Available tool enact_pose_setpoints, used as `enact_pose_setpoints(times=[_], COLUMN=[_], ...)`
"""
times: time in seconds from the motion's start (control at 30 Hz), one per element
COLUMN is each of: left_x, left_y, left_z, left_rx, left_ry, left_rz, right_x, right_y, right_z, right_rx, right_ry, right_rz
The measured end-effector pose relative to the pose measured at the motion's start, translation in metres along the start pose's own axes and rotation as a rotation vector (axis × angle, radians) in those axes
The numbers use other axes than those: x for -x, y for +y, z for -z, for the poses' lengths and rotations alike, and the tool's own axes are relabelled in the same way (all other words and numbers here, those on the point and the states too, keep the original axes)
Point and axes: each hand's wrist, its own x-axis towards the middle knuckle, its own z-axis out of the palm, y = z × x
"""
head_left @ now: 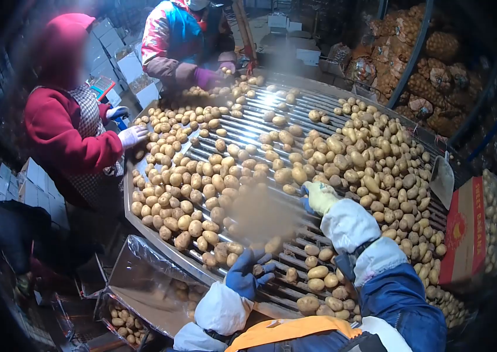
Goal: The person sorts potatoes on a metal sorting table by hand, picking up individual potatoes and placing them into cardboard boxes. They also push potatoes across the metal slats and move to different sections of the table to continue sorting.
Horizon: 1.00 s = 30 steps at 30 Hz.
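Note:
My left hand [247, 274], in a blue glove with a white cuff, is at the near edge of a slatted metal table [242, 128]. Its thumb and fingers close around a small potato [258, 270]. Another small potato [291, 274] lies just right of the fingertips. My right hand [320, 198] wears a pale yellow glove with blue fingertips. It reaches over the slats beside a large heap of potatoes [371, 158], its visible fingers apart and nothing seen between them. A brown blurred patch hides the slats and potatoes between my hands.
Two people stand across the table; a gloved hand [134, 136] and a purple glove [206, 78] touch potatoes. A red-and-tan carton [465, 229] of potatoes stands right, near a scoop [442, 182]. A plastic-lined box [142, 281] is below left. Potato sacks [430, 82] are stacked behind.

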Motion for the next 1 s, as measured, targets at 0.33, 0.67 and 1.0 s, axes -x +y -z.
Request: enact_pose_setpoints(times=[0.33,0.67,1.0], left_x=[0.002,0.005,-0.011], left_y=[0.009,0.015,-0.007], left_z=[-0.022,-0.018,0.005], left_rx=[-0.084,-0.223,-0.217], left_ry=[-0.238,-0.225,-0.185], left_rz=[0.122,0.042,-0.148], right_x=[0.106,-0.009,0.02], right_y=[-0.046,-0.032,-0.044], right_z=[-0.025,-0.009,-0.019], right_rx=[-0.833,-0.041,-0.242], right_ry=[-0.088,0.111,0.123], right_rz=[0.377,0.184,0.227])
